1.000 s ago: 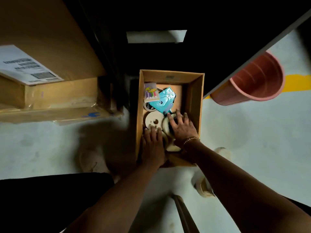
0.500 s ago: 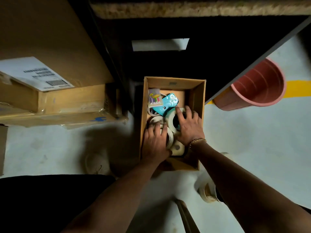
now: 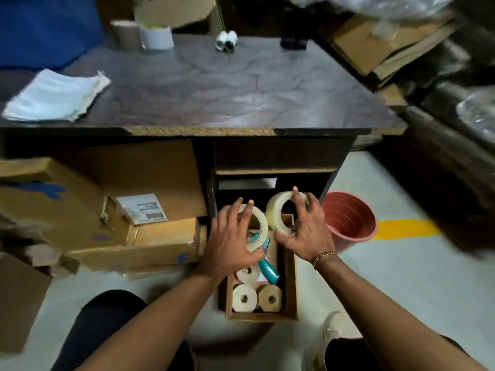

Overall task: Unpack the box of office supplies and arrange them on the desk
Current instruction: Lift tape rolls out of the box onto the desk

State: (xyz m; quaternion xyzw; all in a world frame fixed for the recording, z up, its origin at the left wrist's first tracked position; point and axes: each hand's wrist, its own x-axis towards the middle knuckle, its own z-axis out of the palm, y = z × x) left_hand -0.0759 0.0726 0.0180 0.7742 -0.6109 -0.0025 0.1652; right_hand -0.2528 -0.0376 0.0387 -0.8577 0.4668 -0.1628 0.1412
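Pink bucket [image 3: 348, 215] on floor, stacked cardboard cartons [image 3: 112, 207] opposite.

A cluttered storeroom or back office.

Stacked shipping cartons [image 3: 112, 207] with labels crowd the painted concrete floor [image 3: 401, 277] beside a worn dark surface [image 3: 227, 84]; flattened cardboard [image 3: 375, 46] and plastic wrap pile up on the right.

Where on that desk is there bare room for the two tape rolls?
The desk is bare across its middle and front right. The white paper stack fills the front left; cups and small rolls line the back edge. The left hand and right hand each hold a tape roll.
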